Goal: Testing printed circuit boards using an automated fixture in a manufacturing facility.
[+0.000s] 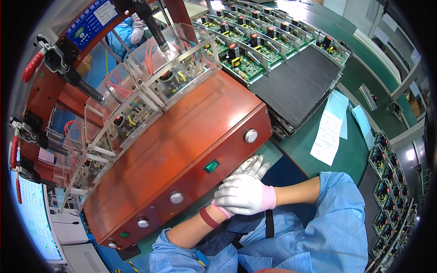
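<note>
A big red machine box (182, 150) is filling the middle of the bench, its long axis running from lower left to upper right. Clear plastic fixtures (150, 86) are sitting on top of it, holding green circuit boards with wiring. Behind, black trays (291, 91) are carrying rows of more circuit boards (248, 63). Just beside the box's front panel, the gloved right hand (243, 194) is resting flat over the left hand (251, 167), fingers loosely spread and gripping nothing. Both are lying nearest the green switch (210, 166) and the silver button (251, 135).
</note>
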A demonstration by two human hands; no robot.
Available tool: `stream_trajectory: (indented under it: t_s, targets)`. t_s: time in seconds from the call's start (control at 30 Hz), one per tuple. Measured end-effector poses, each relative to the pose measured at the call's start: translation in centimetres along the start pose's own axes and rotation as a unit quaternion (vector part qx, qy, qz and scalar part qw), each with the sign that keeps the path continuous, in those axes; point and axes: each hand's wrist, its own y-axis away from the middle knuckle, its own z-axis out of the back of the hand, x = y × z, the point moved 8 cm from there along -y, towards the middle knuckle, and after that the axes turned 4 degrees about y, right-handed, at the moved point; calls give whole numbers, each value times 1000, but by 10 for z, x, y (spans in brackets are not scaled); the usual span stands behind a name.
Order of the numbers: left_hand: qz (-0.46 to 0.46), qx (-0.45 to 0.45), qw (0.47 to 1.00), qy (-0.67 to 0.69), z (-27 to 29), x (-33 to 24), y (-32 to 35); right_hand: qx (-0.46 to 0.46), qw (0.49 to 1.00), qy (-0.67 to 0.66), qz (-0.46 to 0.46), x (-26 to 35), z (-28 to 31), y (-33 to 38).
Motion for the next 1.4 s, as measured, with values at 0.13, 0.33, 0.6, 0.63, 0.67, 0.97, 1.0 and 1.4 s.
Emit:
stream_trajectory:
  t_s: [0.13,0.33,0.6,0.63,0.67,0.97,1.0,1.4]
  targets:
    - [1,-25,1000,7,3,0,0,-1,1000,4,-1,0,1,-1]
    - [-1,21,999,-25,5,-1,-1,-12,1000,-9,-1,-2,-2,3]
    - [-37,-85,996,-19,10,-3,2,-8,1000,-16,-7,-1,-2,2]
    - [-37,-85,996,-19,11,-3,1,-9,1000,-16,-7,-2,-2,2]
    - [-30,-65,997,-17,10,-2,1,-9,1000,-15,-8,-2,-2,2]
    - [-11,-10,1000,-17,12,0,0,-15,1000,-8,-8,-3,-3,3]
    - [-12,-10,1000,-15,11,0,0,-14,1000,-8,-9,-3,-3,3]
    - [-11,-35,999,17,7,-1,0,2,1000,-12,-8,-2,-2,2]
